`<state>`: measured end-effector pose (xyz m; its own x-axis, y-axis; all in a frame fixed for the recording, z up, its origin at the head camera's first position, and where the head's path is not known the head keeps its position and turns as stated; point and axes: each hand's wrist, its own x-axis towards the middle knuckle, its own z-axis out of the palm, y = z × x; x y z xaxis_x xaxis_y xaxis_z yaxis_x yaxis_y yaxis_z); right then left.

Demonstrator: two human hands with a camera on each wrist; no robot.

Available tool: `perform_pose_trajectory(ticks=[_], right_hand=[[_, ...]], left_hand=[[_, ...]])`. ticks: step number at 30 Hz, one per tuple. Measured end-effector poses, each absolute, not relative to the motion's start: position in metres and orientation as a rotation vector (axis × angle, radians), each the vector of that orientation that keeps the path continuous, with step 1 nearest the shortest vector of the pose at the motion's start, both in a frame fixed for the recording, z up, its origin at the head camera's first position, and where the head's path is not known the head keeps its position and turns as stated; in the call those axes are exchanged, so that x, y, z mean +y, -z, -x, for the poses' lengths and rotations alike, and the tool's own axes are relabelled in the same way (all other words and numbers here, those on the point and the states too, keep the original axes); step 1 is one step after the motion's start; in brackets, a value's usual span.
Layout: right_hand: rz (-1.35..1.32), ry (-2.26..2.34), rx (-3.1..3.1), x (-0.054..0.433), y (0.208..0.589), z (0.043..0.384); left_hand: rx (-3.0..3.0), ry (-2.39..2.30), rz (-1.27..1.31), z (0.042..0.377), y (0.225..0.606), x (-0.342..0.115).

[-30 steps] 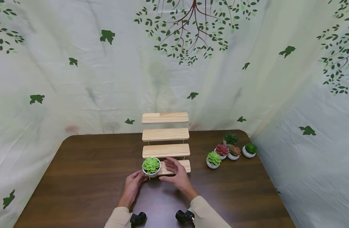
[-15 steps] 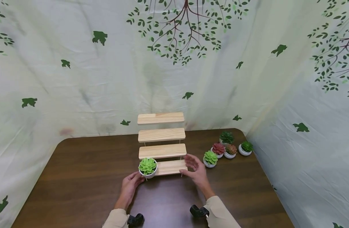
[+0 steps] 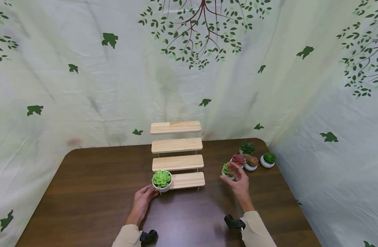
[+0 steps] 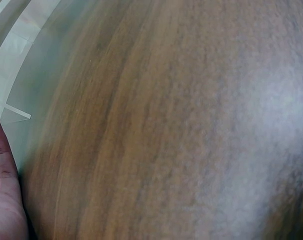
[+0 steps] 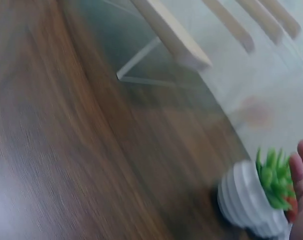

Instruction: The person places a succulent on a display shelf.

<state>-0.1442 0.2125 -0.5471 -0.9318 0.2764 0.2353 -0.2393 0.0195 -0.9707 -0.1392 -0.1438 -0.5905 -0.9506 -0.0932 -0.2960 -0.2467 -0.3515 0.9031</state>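
Nearest, below both sets of fingers: two beige sleeves (image 3: 128,236) with black wrist cameras (image 3: 148,237), above a brown wood-grain table (image 3: 83,192).

Beyond the left sleeve: left hand (image 3: 142,201), fingers pointing forward to the front left corner of the stand (image 3: 189,179), just beside the base of a lime plant (image 3: 162,179). In the left wrist view, those fingers long and fairly straight along a clear leg (image 4: 14,111) of the stand. Pinch or light touch: impossible to tell, with the tips hidden. Just past those fingertips, the lime plant, upright in its white pot at the left end of the lowest step.

Well to the right of the left fingers: right hand (image 3: 240,184), thumb and fingers parted in a wide curve beside a second lime plant (image 5: 251,194), without a closed hold on it. This one upright on the table, in a ribbed white pot, partly hidden by the fingers in the head view.

Just behind the right fingers: red plant (image 3: 238,160), then rust plant (image 3: 252,161); farther to the right, green plant (image 3: 270,158); farther back, dark plant (image 3: 247,148).

Beyond the left fingertips: four pale wood steps, rising away. Farthest, behind everything: pale cloth (image 3: 145,85) with printed leaves and branches.
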Motion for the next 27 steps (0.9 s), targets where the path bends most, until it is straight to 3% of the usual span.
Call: perform_pose_trajectory(ticks=[13, 27], right_hand=[[0.301, -1.807, -2.096, 0.246, 0.567, 0.141], [0.419, -1.831, -2.198, 0.239, 0.591, 0.146]], left_hand=[[1.749, -2.457, 0.465, 0.139, 0.591, -0.144], [1.749, -2.451, 0.466, 0.138, 0.588, -0.144]])
